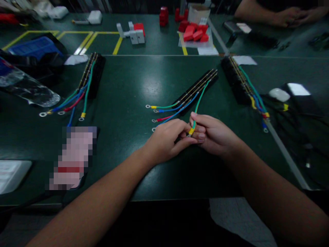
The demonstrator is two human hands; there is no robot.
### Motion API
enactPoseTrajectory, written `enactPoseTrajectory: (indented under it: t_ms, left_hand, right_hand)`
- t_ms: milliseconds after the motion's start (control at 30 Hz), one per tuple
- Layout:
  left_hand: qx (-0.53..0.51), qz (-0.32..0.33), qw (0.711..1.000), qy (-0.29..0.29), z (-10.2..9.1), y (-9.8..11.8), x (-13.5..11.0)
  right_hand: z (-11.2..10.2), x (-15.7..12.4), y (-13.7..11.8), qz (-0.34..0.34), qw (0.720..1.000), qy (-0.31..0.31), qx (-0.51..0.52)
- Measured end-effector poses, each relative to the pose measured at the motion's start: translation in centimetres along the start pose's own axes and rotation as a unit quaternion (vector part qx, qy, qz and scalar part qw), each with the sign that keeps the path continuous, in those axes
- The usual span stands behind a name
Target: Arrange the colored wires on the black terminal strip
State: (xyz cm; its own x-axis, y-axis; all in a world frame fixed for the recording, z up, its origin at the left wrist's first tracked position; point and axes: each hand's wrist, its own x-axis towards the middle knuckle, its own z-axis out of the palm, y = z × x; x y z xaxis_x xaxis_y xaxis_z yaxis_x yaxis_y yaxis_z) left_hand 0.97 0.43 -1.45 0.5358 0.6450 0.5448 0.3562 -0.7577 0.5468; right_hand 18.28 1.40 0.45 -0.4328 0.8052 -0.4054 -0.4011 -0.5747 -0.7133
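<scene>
Between my two hands is a green wire (199, 97) with a yellow sleeve at its ring terminal end. My left hand (167, 139) pinches that end at the terminal, whose ring is partly hidden by the fingers. Thumb and fingers of my right hand (214, 133) close on the wire just above the yellow sleeve. The wire runs up to the far end of a black terminal strip (191, 91) lying aslant on the table. From the same strip, blue, green and red wires with ring terminals (154, 120) reach left, beside and partly behind my left hand.
Similar wired strips lie left (96, 79) and right (235, 80). A phone (74, 157) and a clear plastic bottle (31, 87) are at left. Red parts (195, 33) and grey blocks (137, 36) stand at the back. Another person's hands (293, 16) rest far right.
</scene>
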Motion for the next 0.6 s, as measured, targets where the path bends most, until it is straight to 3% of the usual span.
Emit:
enactPoseTrajectory:
  t_ms: [367, 600]
  left_hand:
    - [0.009, 0.097, 0.995, 0.013, -0.3, -0.5, -0.3]
    - [0.033, 0.063, 0.997, 0.005, -0.3, -0.1, 0.1]
  right_hand:
    - [0.0, 0.0, 0.2, -0.028, 0.999, -0.003, -0.034]
    - [-0.1, 0.3, 1.0, -0.052, 0.996, 0.002, -0.067]
